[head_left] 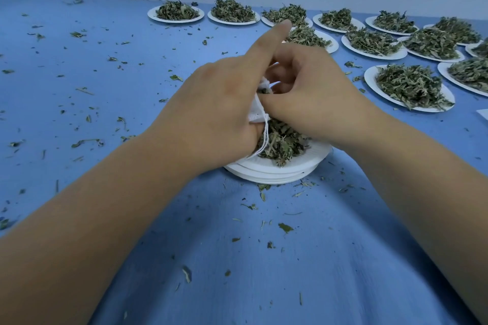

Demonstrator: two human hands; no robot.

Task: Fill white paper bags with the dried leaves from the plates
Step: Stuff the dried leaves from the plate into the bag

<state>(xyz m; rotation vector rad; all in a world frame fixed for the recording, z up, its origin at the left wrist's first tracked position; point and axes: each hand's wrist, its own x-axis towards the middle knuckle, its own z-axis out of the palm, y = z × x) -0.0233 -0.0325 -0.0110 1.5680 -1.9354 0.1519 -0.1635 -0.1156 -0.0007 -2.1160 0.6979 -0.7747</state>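
Note:
My left hand holds a small white paper bag above a stack of white plates, its index finger stretched out straight. A thin white drawstring hangs from the bag. My right hand has its fingers curled at the bag's mouth, pinching dried leaves into it; the fingertips are hidden. A small heap of dried green leaves lies on the top plate under both hands.
Several white plates heaped with dried leaves stand along the back and the right side of the blue table. Loose leaf crumbs are scattered over the cloth. A white corner shows at the right edge.

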